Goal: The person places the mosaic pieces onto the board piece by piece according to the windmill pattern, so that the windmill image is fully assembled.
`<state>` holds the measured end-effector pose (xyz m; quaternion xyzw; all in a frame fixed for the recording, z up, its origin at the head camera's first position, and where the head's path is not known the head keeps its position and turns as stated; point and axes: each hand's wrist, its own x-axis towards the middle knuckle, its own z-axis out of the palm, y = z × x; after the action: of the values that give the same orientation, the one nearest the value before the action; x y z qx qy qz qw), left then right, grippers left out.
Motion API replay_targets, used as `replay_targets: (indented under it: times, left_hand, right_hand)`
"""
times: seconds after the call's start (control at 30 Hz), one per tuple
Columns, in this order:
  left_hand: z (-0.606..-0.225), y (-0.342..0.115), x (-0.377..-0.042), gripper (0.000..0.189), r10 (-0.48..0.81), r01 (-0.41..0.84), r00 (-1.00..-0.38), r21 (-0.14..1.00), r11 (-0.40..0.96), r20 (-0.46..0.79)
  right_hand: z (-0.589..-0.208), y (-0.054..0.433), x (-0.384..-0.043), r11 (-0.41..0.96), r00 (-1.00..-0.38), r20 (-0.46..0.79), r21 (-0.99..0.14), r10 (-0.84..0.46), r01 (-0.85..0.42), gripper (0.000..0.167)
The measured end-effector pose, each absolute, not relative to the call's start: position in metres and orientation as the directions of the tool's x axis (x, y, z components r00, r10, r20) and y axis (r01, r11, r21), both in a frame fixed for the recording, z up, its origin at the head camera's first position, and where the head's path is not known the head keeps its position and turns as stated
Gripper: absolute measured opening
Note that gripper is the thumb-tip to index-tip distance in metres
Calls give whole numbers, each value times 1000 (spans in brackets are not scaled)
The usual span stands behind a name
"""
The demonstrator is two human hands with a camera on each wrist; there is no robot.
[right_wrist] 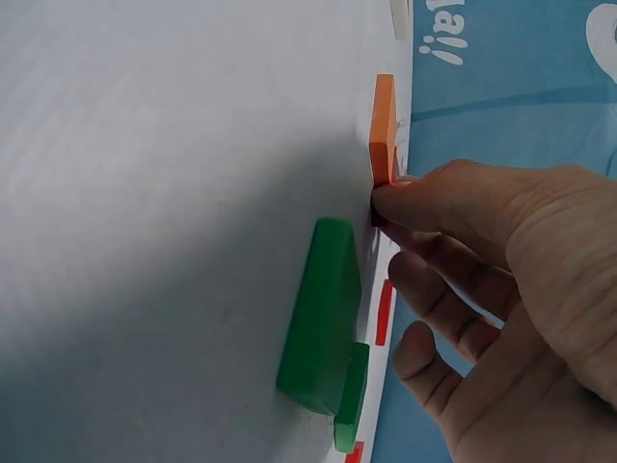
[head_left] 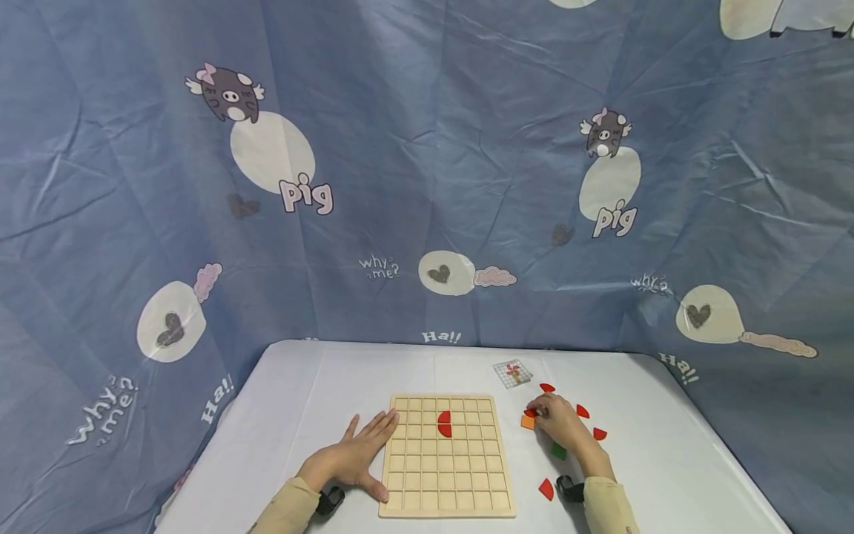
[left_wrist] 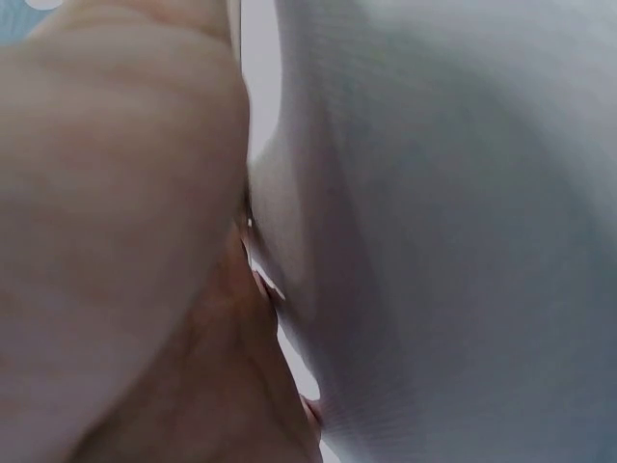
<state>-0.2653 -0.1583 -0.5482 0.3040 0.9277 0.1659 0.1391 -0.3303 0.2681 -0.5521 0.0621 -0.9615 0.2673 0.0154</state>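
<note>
My left hand (head_left: 353,456) lies flat with spread fingers, its fingertips and thumb on the left edge of a wooden grid board (head_left: 447,478). Two red quarter-circle pieces (head_left: 444,430) sit in neighbouring cells, one above the other, in the board's upper half. To the right of the board, my right hand (head_left: 563,424) pinches a red quarter-circle piece (head_left: 529,412) between thumb and index finger, low at the table. Right beside those fingertips is an orange block (right_wrist: 384,125). Green blocks (right_wrist: 323,313) stand under the palm. The left wrist view holds mostly palm and white table.
Several loose red quarter-circle pieces (head_left: 546,489) lie around my right hand. A small card (head_left: 513,373) with a flower picture on a grid lies behind the board. A blue printed curtain (head_left: 400,185) hangs behind the white table (head_left: 667,460).
</note>
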Motion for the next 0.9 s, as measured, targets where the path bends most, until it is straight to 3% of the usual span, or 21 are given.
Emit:
replay_targets:
  times: [0.57, 0.9]
  left_hand:
    - [-547, -158, -266, 134, 612, 516, -775, 402, 756, -155]
    - [-548, -158, -266, 134, 608, 513, -778, 400, 759, -156]
  right_hand:
    - [-552, 275, -331, 845, -998, 24, -531, -60, -64, 21]
    - [-546, 277, -326, 848, -999, -28, -529, 25, 36, 21]
